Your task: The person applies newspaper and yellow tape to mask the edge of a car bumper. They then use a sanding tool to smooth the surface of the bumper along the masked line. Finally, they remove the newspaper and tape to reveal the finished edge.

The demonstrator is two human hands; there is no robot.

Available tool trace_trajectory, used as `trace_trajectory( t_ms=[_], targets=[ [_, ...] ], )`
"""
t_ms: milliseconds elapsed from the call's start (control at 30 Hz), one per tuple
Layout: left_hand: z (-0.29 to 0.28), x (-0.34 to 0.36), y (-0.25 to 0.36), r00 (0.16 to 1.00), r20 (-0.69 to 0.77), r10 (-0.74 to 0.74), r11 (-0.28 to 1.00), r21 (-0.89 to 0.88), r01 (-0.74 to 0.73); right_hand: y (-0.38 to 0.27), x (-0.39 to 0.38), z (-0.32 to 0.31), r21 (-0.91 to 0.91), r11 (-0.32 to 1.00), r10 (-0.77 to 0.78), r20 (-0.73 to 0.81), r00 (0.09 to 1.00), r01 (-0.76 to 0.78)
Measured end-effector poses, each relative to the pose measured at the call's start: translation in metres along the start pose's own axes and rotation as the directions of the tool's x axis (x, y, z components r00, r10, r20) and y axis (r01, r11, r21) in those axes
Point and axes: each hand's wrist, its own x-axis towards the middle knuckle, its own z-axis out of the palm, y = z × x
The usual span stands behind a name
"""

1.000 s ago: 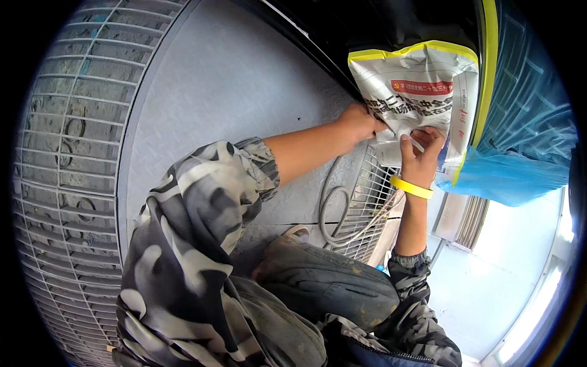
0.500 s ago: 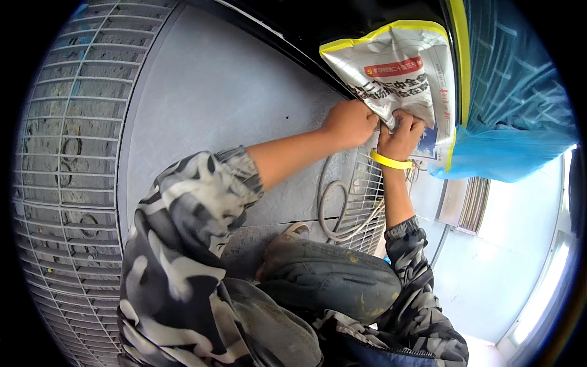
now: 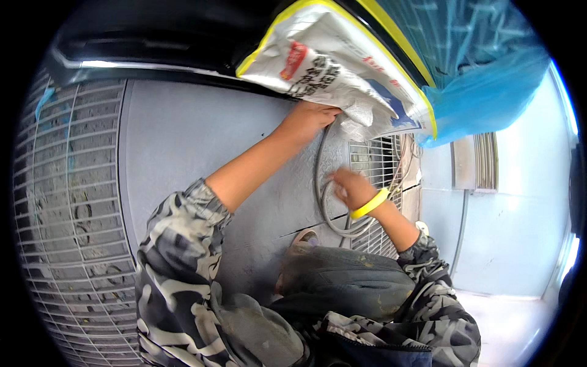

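Observation:
A sheet of newspaper [image 3: 333, 76] hangs at the upper middle, edged with yellow masking tape [image 3: 386, 40] against a glossy black panel [image 3: 165, 46]. Its lower part is creased and bunched. My left hand [image 3: 309, 122] is closed at the sheet's lower edge and appears to grip it, with some fingertips hidden by the paper. Lower down, away from the paper, is my right hand [image 3: 353, 188], with a yellow wristband [image 3: 370, 203] below it. Motion smears its fingers, and nothing can be made out in them.
Blue plastic film [image 3: 489, 92] covers the upper right beside the tape. A grey hose [image 3: 319, 177] loops on the grey floor [image 3: 183, 134] below my hands. Floor grating [image 3: 67, 202] runs along the left, with more grating [image 3: 373, 162] behind my right hand. My bent knee [image 3: 354, 275] is close below.
My right hand has let go of the newspaper and moved down from it. My left hand stays at the paper's lower edge. The view has turned, so the black panel shows more at the upper left.

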Motion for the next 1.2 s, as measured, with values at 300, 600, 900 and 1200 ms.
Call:
trace_trajectory(
  t_ms=[300, 600, 900, 1200],
  targets=[
    [-0.009, -0.014, 0.018, 0.999, 0.023, -0.048, 0.996, -0.070, 0.049, -0.044, 0.068, -0.044, -0.147, 0.956, -0.224, 0.199, 0.954, 0.255],
    [-0.018, -0.035, 0.045, 0.928, 0.215, -0.304, 0.939, 0.230, 0.255, -0.045, 0.125, -0.041, -0.247, 0.857, -0.427, 0.150, 0.892, 0.452],
    [-0.028, -0.069, 0.037, 0.900, 0.286, -0.330, 0.889, 0.414, 0.194, -0.052, 0.111, -0.046, 0.243, 0.922, -0.385, 0.493, 0.781, 0.302],
    [-0.037, -0.107, 0.078, 1.000, -0.017, 0.017, 0.893, 0.450, -0.007, -0.087, 0.095, -0.072, 0.103, 0.943, -0.333, 0.236, 0.913, 0.317]
  ],
)
